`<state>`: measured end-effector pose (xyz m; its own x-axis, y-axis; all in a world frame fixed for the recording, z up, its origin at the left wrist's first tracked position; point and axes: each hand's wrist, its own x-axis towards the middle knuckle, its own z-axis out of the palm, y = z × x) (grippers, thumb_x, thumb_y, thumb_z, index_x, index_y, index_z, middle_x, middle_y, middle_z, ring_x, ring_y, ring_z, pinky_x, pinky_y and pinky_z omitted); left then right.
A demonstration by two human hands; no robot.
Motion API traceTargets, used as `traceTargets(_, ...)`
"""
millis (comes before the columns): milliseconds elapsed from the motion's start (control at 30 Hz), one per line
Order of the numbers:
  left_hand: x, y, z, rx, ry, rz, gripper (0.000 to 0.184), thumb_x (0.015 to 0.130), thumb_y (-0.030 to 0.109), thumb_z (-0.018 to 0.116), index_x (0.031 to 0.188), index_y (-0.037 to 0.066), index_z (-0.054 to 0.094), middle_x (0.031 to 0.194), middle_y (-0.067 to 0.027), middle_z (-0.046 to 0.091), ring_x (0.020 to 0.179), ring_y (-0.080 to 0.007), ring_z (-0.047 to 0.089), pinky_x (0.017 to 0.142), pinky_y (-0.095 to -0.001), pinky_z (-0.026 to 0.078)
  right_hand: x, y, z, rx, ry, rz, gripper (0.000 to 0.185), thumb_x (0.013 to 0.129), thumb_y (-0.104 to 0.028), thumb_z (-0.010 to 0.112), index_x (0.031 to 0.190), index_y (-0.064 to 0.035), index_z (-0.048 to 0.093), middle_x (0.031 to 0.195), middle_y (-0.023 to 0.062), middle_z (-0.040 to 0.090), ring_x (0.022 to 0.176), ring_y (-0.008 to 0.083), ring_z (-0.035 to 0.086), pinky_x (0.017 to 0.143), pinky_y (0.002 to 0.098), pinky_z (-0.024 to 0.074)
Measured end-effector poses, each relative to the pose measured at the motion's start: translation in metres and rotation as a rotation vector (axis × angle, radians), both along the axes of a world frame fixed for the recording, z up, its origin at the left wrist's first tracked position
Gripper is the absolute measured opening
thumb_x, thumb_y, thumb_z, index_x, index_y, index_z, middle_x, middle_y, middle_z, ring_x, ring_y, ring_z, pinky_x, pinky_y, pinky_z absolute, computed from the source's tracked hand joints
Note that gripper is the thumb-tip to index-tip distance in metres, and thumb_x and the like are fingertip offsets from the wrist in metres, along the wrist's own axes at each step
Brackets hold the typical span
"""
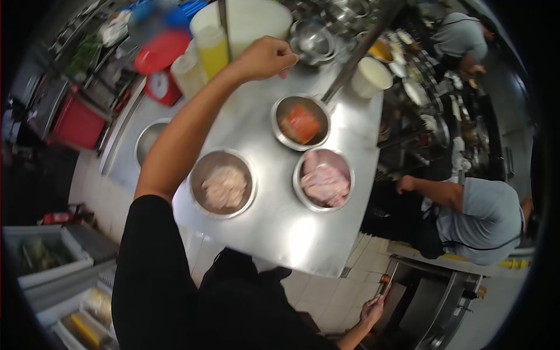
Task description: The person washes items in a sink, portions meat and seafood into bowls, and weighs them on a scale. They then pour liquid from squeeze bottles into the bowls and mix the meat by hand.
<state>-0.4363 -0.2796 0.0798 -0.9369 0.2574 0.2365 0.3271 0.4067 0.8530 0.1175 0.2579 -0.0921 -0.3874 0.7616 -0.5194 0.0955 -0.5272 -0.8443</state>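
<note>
My left hand (268, 58) reaches over the far part of the steel table (274, 233), fingers curled together near the stacked metal bowls (314, 41); what they hold, if anything, is hidden. Low at the right, beside the table, my right hand (372, 310) is closed round a slim object with a reddish part (383, 284) that I cannot make out. On the table stand three metal bowls: one with pale raw meat (224, 188), another with pink raw meat (325, 182), and a third with an orange-red piece (301, 123).
A red scale (162, 86), a yellow-filled container (212, 53) and a white tub (371, 77) stand on the table. A metal post crosses its far right side. Two people in grey shirts (487, 219) (461, 36) are at the right, by a crowded counter.
</note>
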Motion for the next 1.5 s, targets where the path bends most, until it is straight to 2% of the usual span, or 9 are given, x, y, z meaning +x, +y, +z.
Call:
traceTargets(167,0.183,-0.149,-0.013,-0.392,0.111,0.719,0.03,0.081,0.028,0.069,0.08,-0.002,0.063,0.063,-0.0084,0.06,0.063,-0.0182,0.062,0.058,-0.0315,0.048,-0.034,0.039,-0.019,0.218,-0.06,0.083,0.019,0.098,-0.026,0.047,0.089,-0.0104,0.055,0.065,-0.0057,0.05,0.052,0.0038,0.046,0.045,0.0195,0.0393)
traceTargets(267,0.237,-0.233,-0.088,-0.918,0.676,0.924,0.038,0.076,0.03,0.075,0.094,-0.001,0.063,0.069,-0.0126,0.063,0.065,-0.0221,0.063,0.062,-0.0352,0.049,-0.073,0.04,-0.015,0.315,-0.115,0.006,0.019,0.097,-0.026,0.048,0.088,-0.0101,0.055,0.065,-0.0055,0.048,0.053,0.0041,0.046,0.046,0.0193,0.0384)
traceTargets(333,0.254,-0.266,-0.143,-0.512,0.028,1.049,0.042,0.075,0.024,0.072,0.108,0.0,0.06,0.076,-0.0169,0.064,0.068,-0.0267,0.064,0.066,-0.0378,0.049,-0.096,0.044,-0.021,0.285,-0.049,0.079,0.018,0.096,-0.025,0.049,0.088,-0.01,0.054,0.066,-0.0051,0.048,0.053,0.0044,0.046,0.046,0.019,0.0376)
traceTargets(433,0.261,-0.261,-0.138,-0.405,-0.23,0.904,0.039,0.076,0.016,0.066,0.11,-0.002,0.06,0.078,-0.0187,0.065,0.07,-0.0289,0.064,0.069,-0.0373,0.05,-0.127,0.03,-0.016,0.308,-0.034,0.117,0.017,0.096,-0.024,0.049,0.088,-0.0104,0.055,0.066,-0.0051,0.048,0.054,0.0041,0.046,0.046,0.0186,0.0371)
traceTargets(567,0.273,-0.277,-0.134,-0.292,-0.041,0.932,0.033,0.074,0.01,0.061,0.104,-0.003,0.061,0.074,-0.0169,0.064,0.067,-0.025,0.063,0.063,-0.0359,0.049,-0.14,0.015,-0.008,0.306,-0.013,0.197,0.014,0.096,-0.023,0.05,0.09,-0.01,0.054,0.067,-0.0049,0.049,0.054,0.0037,0.046,0.046,0.0185,0.0382)
traceTargets(800,0.275,-0.223,-0.022,0.196,-0.171,0.668,0.037,0.081,0.005,0.058,0.115,0.0,0.046,0.078,-0.0043,0.062,0.062,-0.0066,0.055,0.051,-0.0203,0.04,-0.119,0.024,-0.025,0.186,0.003,0.259,0.015,0.095,-0.024,0.052,0.092,-0.0093,0.054,0.067,-0.0039,0.049,0.055,0.0054,0.047,0.047,0.0196,0.0396)
traceTargets(1133,0.103,-0.057,-0.071,0.284,-0.269,0.449,0.016,0.078,0.004,0.061,0.083,-0.008,0.053,0.065,-0.0081,0.058,0.051,-0.0169,0.058,0.043,-0.0286,0.047,-0.058,-0.008,-0.046,0.134,-0.028,0.224,0.014,0.092,-0.02,0.055,0.096,-0.0062,0.056,0.069,-0.0039,0.046,0.058,0.0055,0.044,0.048,0.0199,0.034)
traceTargets(1300,0.049,-0.018,-0.11,0.485,-0.401,0.728,0.007,0.08,0.001,0.054,0.076,-0.004,0.055,0.065,-0.0131,0.058,0.049,-0.0189,0.056,0.041,-0.0259,0.044,0.017,-0.011,-0.093,0.028,-0.103,0.089,0.014,0.092,-0.02,0.055,0.096,-0.0061,0.057,0.067,-0.0039,0.047,0.056,0.0048,0.043,0.048,0.0198,0.0341)
traceTargets(1500,0.003,-0.034,-0.143,0.573,-0.479,0.722,0.019,0.082,-0.001,0.048,0.096,-0.013,0.047,0.082,-0.0196,0.059,0.057,-0.025,0.061,0.044,-0.0282,0.051,0.089,-0.02,-0.144,-0.088,-0.197,-0.046,0.019,0.093,-0.024,0.056,0.099,-0.0055,0.057,0.069,-0.0047,0.047,0.058,0.0038,0.043,0.05,0.0192,0.0347)
